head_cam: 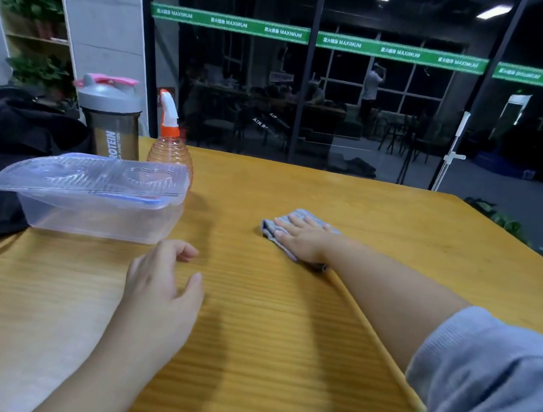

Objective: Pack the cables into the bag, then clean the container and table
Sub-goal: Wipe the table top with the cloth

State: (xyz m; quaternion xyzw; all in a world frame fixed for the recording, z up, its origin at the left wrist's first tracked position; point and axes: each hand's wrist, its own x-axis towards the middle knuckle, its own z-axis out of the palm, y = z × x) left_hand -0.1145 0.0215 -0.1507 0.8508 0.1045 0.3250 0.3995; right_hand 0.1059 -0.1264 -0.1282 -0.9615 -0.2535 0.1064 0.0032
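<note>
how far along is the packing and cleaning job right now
Done, it seems: no cables lie out, and the clear container looks empty with its lid resting askew on top. In hand: the right hand presses a grey cloth flat on the table. Left: the remaining tabletop; the left hand hovers empty.

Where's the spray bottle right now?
In the head view, the orange spray bottle stands upright at the table's far left, just right of the shaker bottle and behind the clear container.
</note>
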